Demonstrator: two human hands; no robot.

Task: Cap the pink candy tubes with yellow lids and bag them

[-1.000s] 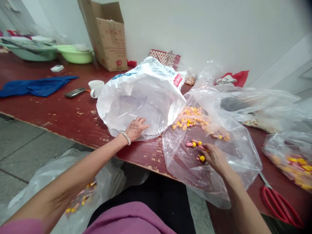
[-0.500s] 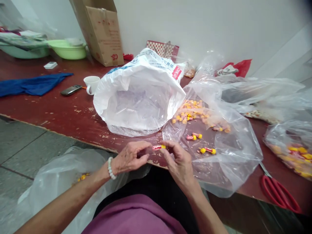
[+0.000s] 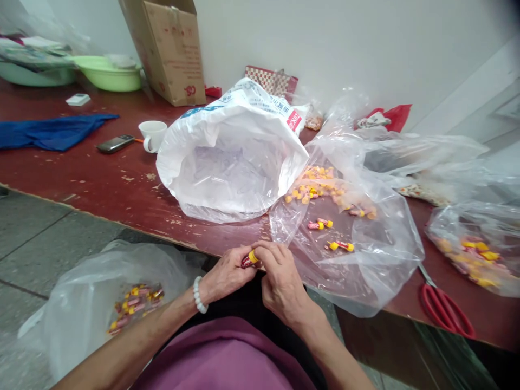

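Note:
A small red-patterned tube with a yellow cap (image 3: 249, 259) is held between both hands just off the table's front edge. My left hand (image 3: 226, 275), with a pale bead bracelet at the wrist, is closed around its red body. The fingers of my right hand (image 3: 284, 281) are closed on the yellow cap end. More such tubes (image 3: 341, 246) lie to the right on a clear plastic bag (image 3: 382, 271), with a heap of them (image 3: 319, 181) farther back. Behind my hands a large white sack (image 3: 231, 206) lies with its mouth facing me.
Red-handled scissors (image 3: 444, 309) lie at the right edge beside another clear bag of yellow-capped pieces (image 3: 481, 254). A floor-level plastic bag (image 3: 81, 303) holds similar tubes. A white cup (image 3: 153, 135), a phone (image 3: 115, 143) and a cardboard box (image 3: 174, 54) stand or lie left of the sack.
Both hands have come closer together and lower, and my left hand has closed on the tube that my right fingers held. The view has shifted slightly.

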